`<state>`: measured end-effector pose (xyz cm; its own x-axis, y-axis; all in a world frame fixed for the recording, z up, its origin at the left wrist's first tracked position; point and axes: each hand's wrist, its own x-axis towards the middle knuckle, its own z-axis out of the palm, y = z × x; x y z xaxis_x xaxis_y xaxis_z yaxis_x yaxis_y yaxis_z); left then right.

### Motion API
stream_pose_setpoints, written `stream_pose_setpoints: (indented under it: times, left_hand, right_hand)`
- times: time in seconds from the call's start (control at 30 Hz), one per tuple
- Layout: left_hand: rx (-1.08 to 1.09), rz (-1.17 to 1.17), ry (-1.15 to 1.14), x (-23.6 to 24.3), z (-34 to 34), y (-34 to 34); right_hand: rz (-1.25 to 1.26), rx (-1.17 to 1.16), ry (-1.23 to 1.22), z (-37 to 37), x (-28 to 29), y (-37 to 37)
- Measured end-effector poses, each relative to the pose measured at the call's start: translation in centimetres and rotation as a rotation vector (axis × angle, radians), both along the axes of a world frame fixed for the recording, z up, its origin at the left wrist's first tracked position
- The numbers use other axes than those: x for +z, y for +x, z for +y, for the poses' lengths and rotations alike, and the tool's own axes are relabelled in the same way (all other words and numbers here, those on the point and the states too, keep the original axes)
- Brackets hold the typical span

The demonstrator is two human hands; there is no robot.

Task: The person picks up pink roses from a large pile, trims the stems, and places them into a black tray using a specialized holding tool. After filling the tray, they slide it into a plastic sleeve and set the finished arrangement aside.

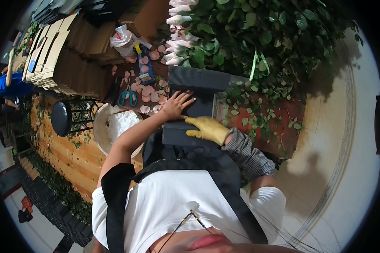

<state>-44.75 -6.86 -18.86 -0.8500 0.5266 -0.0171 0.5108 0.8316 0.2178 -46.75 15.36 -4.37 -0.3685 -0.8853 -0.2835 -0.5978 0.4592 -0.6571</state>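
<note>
A dark grey corrugated sheet [207, 80] lies in front of me on the table, with raised ridged panels at its far and near ends. My left hand [177, 105] is bare and presses flat on the sheet's smooth middle, fingers spread. My right hand [209, 130] wears a yellow glove; its thumb and fingers are apart and stretched left over the near ridged panel, close to the left wrist. A grey striped sleeve cover [249, 154] covers the right forearm. Beyond the sheet lie flower heads in pale pink netting [179, 36], with leafy stems [249, 33] stretching right.
Pink petals [147, 90], teal-handled scissors [127, 97], a blue tape dispenser [144, 63] and a white plastic bag [124, 41] lie left of the sheet. Further left are cardboard stacks [50, 50], a black stool [61, 118], a round bin [101, 130] and a person in blue [13, 84].
</note>
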Motion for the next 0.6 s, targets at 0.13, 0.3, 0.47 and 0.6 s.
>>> stream_pose_setpoints:
  times: [0.13,0.3,0.47,0.6]
  left_hand:
    - [0.001,0.022,0.018,0.2,-0.1,0.0]
    - [-0.004,-0.019,0.211,-1.6,-0.8,-0.2]
    - [0.194,-0.121,0.245,2.4,-6.0,2.3]
    - [0.752,0.313,0.285,11.8,-16.2,5.4]
  right_hand:
    - [0.183,0.122,0.315,-1.9,0.0,1.2]
    - [-0.707,-0.133,-0.076,-3.1,1.0,-4.0]
    - [0.353,0.146,0.518,-2.5,-6.3,-5.6]
    - [0.517,0.171,0.51,-2.2,-8.9,-3.7]
